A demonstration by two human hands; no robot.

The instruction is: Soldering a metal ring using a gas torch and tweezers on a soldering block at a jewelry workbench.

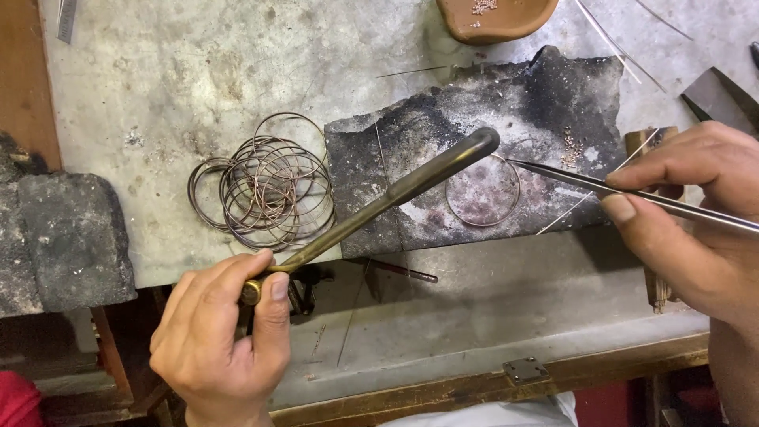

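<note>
My left hand [225, 332] grips the lower end of a long brass blowpipe [379, 202], whose curved tip hangs over a charred soldering block [427, 126]. A thin wire ring [483, 192] lies flat on that block. My right hand [696, 213] pinches long steel tweezers [585, 180], their points touching the ring's upper right edge. A thin wire [571, 209] lies slanted under the tweezers.
A pile of several wire rings [265, 186] lies on the grey slab [182, 71] left of the block. A brown dish [494, 20] with small beads stands at the top. A dark stone block [63, 237] sits at the left edge. A wooden bench edge with a hinge [526, 370] runs below.
</note>
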